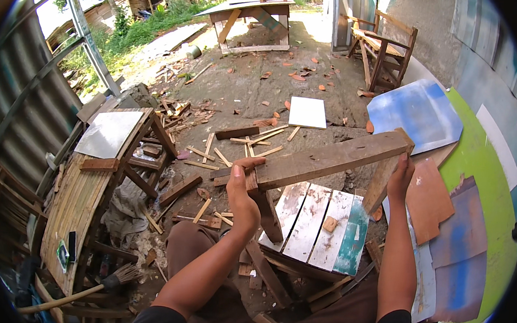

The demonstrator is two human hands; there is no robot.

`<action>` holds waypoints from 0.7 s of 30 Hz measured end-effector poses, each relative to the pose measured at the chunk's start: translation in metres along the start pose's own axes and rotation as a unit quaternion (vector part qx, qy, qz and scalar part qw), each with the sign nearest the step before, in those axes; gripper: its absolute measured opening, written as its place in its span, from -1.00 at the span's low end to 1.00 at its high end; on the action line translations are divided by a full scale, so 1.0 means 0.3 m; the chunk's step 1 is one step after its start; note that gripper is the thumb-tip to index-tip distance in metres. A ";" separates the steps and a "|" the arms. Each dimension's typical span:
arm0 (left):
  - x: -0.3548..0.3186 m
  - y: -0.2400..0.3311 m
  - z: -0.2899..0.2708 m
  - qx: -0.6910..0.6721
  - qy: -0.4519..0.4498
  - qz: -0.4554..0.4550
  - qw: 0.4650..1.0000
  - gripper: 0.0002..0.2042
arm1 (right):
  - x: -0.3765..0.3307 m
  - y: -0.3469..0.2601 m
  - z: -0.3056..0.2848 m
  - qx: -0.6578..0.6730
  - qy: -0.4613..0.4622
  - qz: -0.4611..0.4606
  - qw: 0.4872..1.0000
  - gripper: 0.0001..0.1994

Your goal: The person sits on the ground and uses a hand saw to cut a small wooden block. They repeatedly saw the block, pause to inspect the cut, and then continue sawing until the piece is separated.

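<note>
Our left hand (245,191) is curled around one end of a wooden frame (331,159) and our right hand (399,178) clasps the other, holding it over a white-and-teal slatted stool (306,221). On those slats we see a small wood block (330,224); farther out lies a white panel (308,112).

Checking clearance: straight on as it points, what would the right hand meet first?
The right hand would first meet the wooden frame it touches; beyond, probably the blue sheet, though depth is unclear.
</note>
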State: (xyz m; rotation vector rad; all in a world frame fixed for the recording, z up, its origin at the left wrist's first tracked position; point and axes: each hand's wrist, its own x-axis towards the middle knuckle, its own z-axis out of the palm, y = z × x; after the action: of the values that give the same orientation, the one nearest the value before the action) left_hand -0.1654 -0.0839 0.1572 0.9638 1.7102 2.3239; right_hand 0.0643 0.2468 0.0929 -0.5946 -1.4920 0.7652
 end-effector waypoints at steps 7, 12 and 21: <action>-0.003 0.007 0.026 -0.040 0.027 0.019 0.999 -0.36 | 0.018 -0.033 0.012 0.012 -0.031 -0.005 0.999 -0.49; -0.015 0.019 0.021 -0.003 0.017 0.037 0.999 -0.45 | 0.024 -0.029 0.012 0.005 -0.039 0.014 0.999 -0.47; 0.020 0.059 0.024 0.002 0.040 0.030 0.999 -0.70 | 0.010 -0.019 0.030 0.013 -0.019 -0.002 1.000 -0.49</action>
State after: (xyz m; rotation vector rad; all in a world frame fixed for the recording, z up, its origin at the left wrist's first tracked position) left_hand -0.1614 -0.0818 0.1766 0.9482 1.7386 2.4286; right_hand 0.0554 0.2445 0.0994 -0.5605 -1.5166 0.7953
